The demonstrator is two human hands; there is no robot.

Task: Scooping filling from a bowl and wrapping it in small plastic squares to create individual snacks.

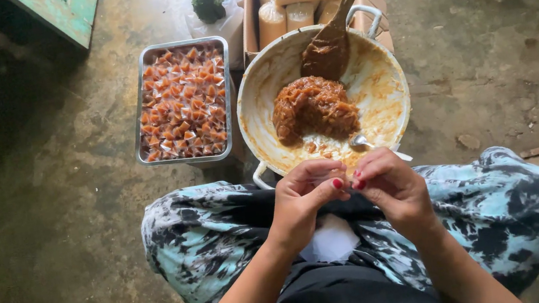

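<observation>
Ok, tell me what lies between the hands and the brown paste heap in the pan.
Head view: a metal spoon lies on the smeared pan bottom between the paste heap and the left hand and right hand.

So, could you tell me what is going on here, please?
A seated person pinches something small between both hands, left hand and right hand, over their lap. Just ahead stands a big pan holding a brown sticky mass and a wooden ladle. Beside it, a metal tray is full of small wrapped orange pieces.
</observation>
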